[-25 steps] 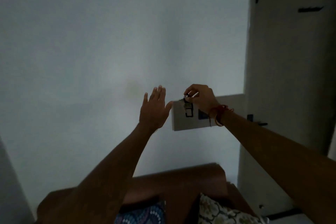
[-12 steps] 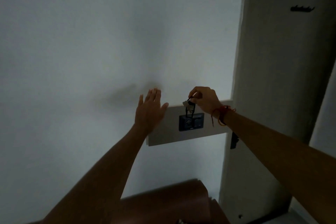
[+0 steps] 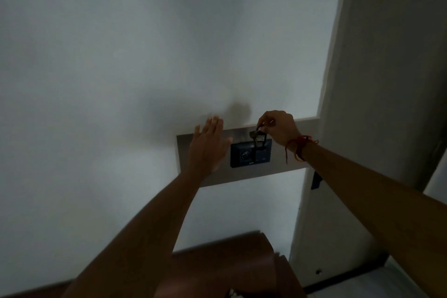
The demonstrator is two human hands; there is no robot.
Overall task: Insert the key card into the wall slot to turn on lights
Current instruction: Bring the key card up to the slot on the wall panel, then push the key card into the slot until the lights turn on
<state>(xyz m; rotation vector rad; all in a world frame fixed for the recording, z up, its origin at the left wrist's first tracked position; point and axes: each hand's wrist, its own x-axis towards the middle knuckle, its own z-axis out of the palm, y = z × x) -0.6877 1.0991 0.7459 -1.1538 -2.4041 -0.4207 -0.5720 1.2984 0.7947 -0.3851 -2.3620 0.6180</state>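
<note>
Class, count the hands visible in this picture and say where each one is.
2. The left hand is spread flat by the grey wall panel, left of the dark switch unit. The right hand pinches the key card above that unit.

Matt painted wall (image 3: pixel 121 55), glossy dark plastic switch plate (image 3: pixel 250 155)

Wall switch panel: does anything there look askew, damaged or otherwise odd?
Nothing stands out. The dark switch panel sits square on its grey backing board, with the right hand holding the key card at its top edge; dimness hides fine detail.
</note>
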